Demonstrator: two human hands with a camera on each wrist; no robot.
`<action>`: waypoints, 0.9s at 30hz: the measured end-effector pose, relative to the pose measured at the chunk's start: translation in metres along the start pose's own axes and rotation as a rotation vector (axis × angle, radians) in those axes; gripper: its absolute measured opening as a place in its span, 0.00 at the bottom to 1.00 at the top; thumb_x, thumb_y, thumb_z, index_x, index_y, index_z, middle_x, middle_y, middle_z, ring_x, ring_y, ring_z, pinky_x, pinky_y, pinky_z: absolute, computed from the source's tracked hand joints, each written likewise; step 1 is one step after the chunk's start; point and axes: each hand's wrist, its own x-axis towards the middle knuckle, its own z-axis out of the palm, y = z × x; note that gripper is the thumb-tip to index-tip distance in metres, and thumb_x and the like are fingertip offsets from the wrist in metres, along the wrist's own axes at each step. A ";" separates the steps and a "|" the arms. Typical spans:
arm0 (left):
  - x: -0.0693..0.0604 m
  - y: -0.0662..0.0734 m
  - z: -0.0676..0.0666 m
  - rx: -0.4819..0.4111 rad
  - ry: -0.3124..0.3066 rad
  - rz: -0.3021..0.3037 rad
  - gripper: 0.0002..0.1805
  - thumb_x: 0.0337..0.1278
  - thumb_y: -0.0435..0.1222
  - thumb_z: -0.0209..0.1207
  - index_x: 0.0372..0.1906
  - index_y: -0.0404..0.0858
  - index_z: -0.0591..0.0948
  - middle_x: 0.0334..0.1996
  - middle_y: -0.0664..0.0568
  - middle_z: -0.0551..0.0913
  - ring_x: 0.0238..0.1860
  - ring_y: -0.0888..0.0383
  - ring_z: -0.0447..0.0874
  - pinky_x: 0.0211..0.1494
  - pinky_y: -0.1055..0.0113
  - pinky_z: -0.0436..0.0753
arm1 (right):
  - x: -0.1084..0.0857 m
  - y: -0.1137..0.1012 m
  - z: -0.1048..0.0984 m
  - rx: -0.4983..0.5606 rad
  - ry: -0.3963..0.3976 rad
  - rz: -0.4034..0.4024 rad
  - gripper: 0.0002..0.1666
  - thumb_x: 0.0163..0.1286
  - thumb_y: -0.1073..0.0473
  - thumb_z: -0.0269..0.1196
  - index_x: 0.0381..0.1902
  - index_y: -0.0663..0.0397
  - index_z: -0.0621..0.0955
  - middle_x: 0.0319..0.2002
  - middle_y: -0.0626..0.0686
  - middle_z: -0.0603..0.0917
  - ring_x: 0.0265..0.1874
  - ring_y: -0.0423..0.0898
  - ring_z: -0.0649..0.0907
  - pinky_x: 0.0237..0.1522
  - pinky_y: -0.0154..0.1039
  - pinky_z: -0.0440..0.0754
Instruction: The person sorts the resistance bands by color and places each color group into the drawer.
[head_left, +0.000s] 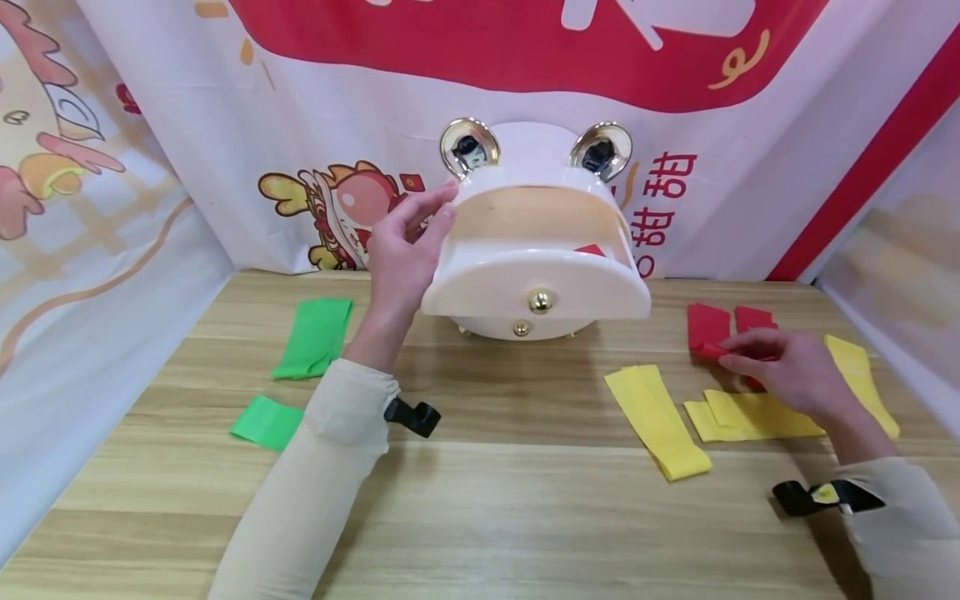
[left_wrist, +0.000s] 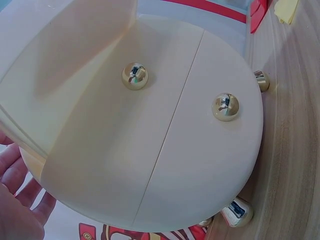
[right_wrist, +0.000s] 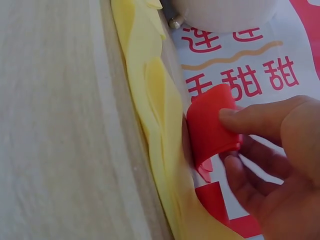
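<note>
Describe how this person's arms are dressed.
The left sleeve and right sleeve are plain, pale cream. Both wrists wear black: the left device and right device, which bears a yellow mark. Left grip and right grip are gloveless.

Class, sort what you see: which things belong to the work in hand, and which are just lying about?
Seemingly in the job:
white box, left hand at its side
red piece pinched by the right hand
red piece inside the box

Apparently just lying about, in neither hand:
yellow strips
green pieces
</note>
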 end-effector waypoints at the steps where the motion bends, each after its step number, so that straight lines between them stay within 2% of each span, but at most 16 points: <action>1: 0.000 0.000 0.000 0.000 0.000 0.000 0.15 0.75 0.43 0.64 0.60 0.50 0.88 0.63 0.62 0.88 0.66 0.66 0.84 0.69 0.65 0.84 | -0.001 -0.001 0.000 0.002 0.016 -0.002 0.25 0.77 0.45 0.67 0.62 0.55 0.85 0.57 0.67 0.82 0.51 0.61 0.75 0.32 0.31 0.79; 6: 0.000 -0.001 0.000 0.002 0.001 -0.001 0.15 0.75 0.43 0.64 0.60 0.50 0.88 0.64 0.62 0.87 0.67 0.66 0.84 0.69 0.65 0.84 | -0.003 -0.009 -0.003 -0.008 0.100 -0.017 0.26 0.76 0.44 0.67 0.61 0.55 0.85 0.59 0.70 0.80 0.55 0.67 0.73 0.32 0.29 0.78; 8: 0.000 -0.001 0.000 0.001 0.002 0.000 0.15 0.75 0.43 0.64 0.60 0.50 0.88 0.64 0.62 0.87 0.67 0.66 0.84 0.69 0.65 0.84 | -0.004 -0.012 -0.005 -0.012 0.134 -0.032 0.26 0.76 0.43 0.67 0.61 0.55 0.85 0.59 0.70 0.81 0.54 0.67 0.74 0.30 0.29 0.78; 10: 0.000 -0.001 0.000 -0.001 0.002 0.002 0.15 0.75 0.43 0.64 0.60 0.49 0.88 0.63 0.62 0.88 0.66 0.66 0.84 0.69 0.65 0.84 | -0.006 -0.016 -0.007 -0.018 0.177 -0.050 0.27 0.75 0.41 0.67 0.60 0.54 0.86 0.56 0.69 0.84 0.50 0.60 0.77 0.27 0.28 0.78; 12: 0.000 0.000 0.000 -0.003 0.002 0.004 0.15 0.75 0.43 0.64 0.60 0.49 0.88 0.63 0.62 0.88 0.66 0.66 0.84 0.69 0.66 0.84 | -0.008 -0.020 -0.009 -0.013 0.221 -0.070 0.27 0.74 0.40 0.68 0.59 0.53 0.87 0.53 0.66 0.87 0.44 0.49 0.80 0.26 0.28 0.78; 13: 0.000 0.000 0.001 -0.004 0.001 0.005 0.15 0.74 0.42 0.64 0.60 0.49 0.88 0.63 0.62 0.88 0.66 0.66 0.84 0.69 0.66 0.84 | -0.009 -0.021 -0.010 -0.009 0.245 -0.081 0.27 0.74 0.39 0.68 0.58 0.53 0.88 0.50 0.63 0.89 0.41 0.42 0.80 0.27 0.27 0.78; 16: 0.000 0.001 0.001 -0.005 0.000 0.003 0.15 0.74 0.43 0.64 0.60 0.49 0.88 0.63 0.62 0.88 0.66 0.66 0.84 0.68 0.66 0.85 | -0.012 -0.027 -0.013 0.025 0.299 -0.110 0.24 0.73 0.42 0.70 0.55 0.52 0.89 0.39 0.37 0.91 0.34 0.25 0.77 0.29 0.23 0.79; 18: 0.000 0.001 0.001 -0.004 0.000 0.000 0.15 0.75 0.43 0.64 0.60 0.50 0.88 0.63 0.63 0.88 0.66 0.66 0.84 0.68 0.65 0.85 | -0.014 -0.030 -0.015 0.047 0.316 -0.120 0.23 0.73 0.43 0.70 0.55 0.52 0.89 0.35 0.22 0.84 0.33 0.21 0.76 0.30 0.20 0.78; 20: -0.001 0.001 0.001 -0.004 -0.001 -0.004 0.15 0.75 0.43 0.64 0.60 0.50 0.88 0.64 0.63 0.87 0.66 0.66 0.84 0.68 0.65 0.85 | -0.015 -0.033 -0.016 0.061 0.326 -0.119 0.22 0.73 0.43 0.70 0.55 0.52 0.89 0.32 0.13 0.77 0.34 0.22 0.77 0.30 0.19 0.78; 27: -0.001 0.001 0.000 0.001 0.000 -0.011 0.15 0.75 0.44 0.64 0.61 0.51 0.88 0.64 0.63 0.87 0.66 0.65 0.84 0.69 0.65 0.85 | -0.021 -0.049 -0.018 0.103 0.396 -0.155 0.20 0.73 0.47 0.71 0.55 0.53 0.89 0.33 0.14 0.77 0.33 0.24 0.78 0.32 0.16 0.78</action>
